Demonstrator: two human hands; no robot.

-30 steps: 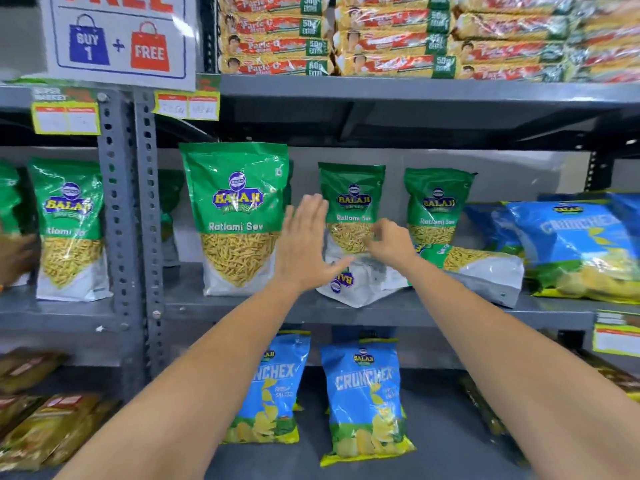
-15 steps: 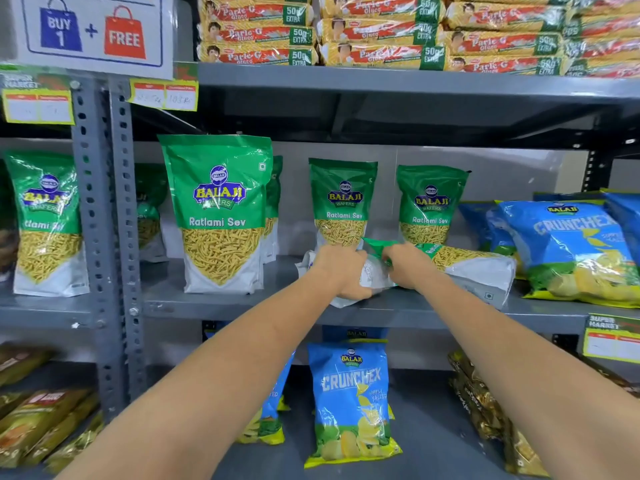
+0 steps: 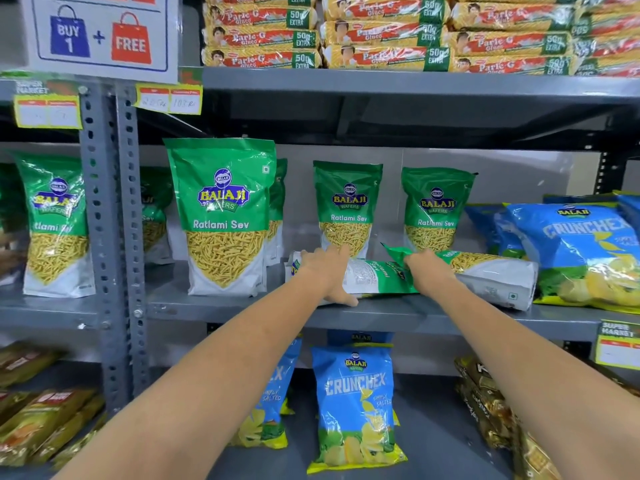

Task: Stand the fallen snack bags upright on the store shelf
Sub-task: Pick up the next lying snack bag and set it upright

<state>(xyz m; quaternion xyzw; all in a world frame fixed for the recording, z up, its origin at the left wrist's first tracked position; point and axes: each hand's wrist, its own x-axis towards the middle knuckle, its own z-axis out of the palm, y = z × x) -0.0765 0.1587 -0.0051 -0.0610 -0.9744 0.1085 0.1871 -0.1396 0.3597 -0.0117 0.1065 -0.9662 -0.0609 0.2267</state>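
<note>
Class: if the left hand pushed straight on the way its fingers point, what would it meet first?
Probably the upright Ratlami Sev bag standing just behind the fallen bag the left hand rests on; depth is uncertain.

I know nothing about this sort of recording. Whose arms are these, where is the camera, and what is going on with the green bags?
There is no machine here: a person wears a camera on the head, so you see their own two bare arms reaching forward. The left hand and the right hand both rest on a fallen green sev bag lying on its side on the grey middle shelf; whether either grip has closed is hard to tell. A second fallen bag lies to its right. Other green sev bags stand upright behind, blue Crunchex bags sit to the right, and biscuit packs fill the shelf above.
</note>
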